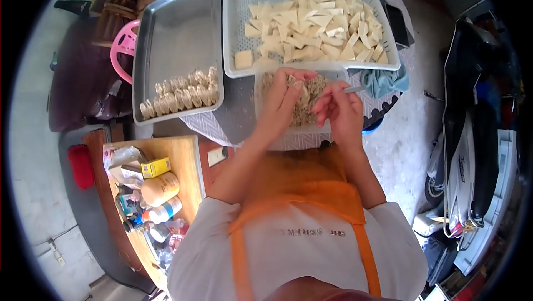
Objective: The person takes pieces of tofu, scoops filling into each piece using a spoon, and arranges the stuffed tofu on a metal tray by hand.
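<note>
Over a clear container of crumbly brown filling (317,86), my left hand (283,93) is closed around a pale piece with filling on it. My right hand (340,107) holds the handle of a utensil (355,88) between closed fingers, just to the right of that piece; the utensil's working end is hidden. Behind the container is a white perforated tray (237,29) with many pale cut wrappers (327,23). To the left, a metal tray (177,34) holds rows of filled pieces (186,93) at its near end.
A blue cloth (386,82) lies on the table right of the container. A dark phone-like object (398,23) is beside the white tray. Pink plastic (123,51) shows left of the metal tray. A wooden surface with bottles and boxes (161,190) stands at lower left.
</note>
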`<move>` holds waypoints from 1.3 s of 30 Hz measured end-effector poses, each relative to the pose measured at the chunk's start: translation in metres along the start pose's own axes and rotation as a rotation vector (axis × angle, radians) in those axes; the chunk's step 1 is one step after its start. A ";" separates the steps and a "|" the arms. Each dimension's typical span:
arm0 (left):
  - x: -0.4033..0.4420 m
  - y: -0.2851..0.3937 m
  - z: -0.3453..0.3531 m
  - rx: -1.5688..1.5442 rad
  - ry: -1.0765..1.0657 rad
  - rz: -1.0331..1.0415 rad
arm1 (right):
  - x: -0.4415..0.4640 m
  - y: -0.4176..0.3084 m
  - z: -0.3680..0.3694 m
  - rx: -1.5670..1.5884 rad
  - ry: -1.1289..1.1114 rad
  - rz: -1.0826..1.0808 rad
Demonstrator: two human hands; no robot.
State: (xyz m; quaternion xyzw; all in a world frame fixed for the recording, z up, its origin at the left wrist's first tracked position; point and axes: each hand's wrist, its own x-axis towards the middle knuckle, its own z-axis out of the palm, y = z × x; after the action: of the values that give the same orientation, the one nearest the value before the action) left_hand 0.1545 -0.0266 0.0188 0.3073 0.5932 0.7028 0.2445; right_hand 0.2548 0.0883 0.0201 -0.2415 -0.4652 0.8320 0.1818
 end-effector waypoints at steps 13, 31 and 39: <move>-0.002 0.004 -0.014 -0.135 0.062 -0.279 | 0.008 0.000 -0.015 -0.306 0.043 -0.241; -0.009 0.004 -0.009 -0.429 0.080 -0.433 | 0.004 0.013 -0.013 -0.507 -0.004 -0.270; -0.009 -0.004 -0.015 -0.265 -0.027 -0.365 | 0.004 0.016 -0.015 -0.570 0.000 -0.313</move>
State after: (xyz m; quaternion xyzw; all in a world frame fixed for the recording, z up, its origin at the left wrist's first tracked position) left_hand 0.1498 -0.0421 0.0123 0.1696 0.5382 0.7144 0.4138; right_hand 0.2586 0.0930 -0.0011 -0.2081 -0.7109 0.6303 0.2325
